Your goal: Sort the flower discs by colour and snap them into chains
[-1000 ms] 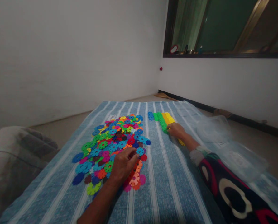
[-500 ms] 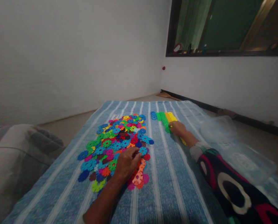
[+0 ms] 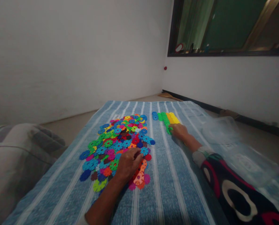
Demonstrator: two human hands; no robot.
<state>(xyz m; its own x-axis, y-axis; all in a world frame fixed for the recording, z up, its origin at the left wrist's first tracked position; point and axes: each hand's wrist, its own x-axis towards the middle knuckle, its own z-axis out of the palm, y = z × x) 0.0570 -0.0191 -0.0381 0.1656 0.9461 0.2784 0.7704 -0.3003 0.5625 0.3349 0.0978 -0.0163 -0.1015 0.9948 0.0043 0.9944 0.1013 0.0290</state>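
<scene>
A heap of colourful notched plastic discs (image 3: 117, 145) is spread over the left half of the striped cloth. My left hand (image 3: 129, 161) rests on the heap's near right side, fingers curled together; whatever is in them is hidden. To the right, discs are laid in neat overlapping rows: a short blue row (image 3: 154, 116), a longer green row (image 3: 165, 120), an orange row (image 3: 169, 117) and a yellow row (image 3: 174, 117). My right hand (image 3: 180, 132) is closed beside the near end of the green row, covering part of the orange and yellow rows. Its fingertips are too small to read clearly.
Clear plastic boxes (image 3: 249, 162) stand along the right side of the blue striped cloth (image 3: 151, 203). A cloth-covered bulky thing (image 3: 19, 168) is at the left. Behind are a white wall and a window (image 3: 230, 25).
The view has shifted slightly. My right hand has turned a little at the end of the rows. My left hand stays on the heap in nearly the same pose.
</scene>
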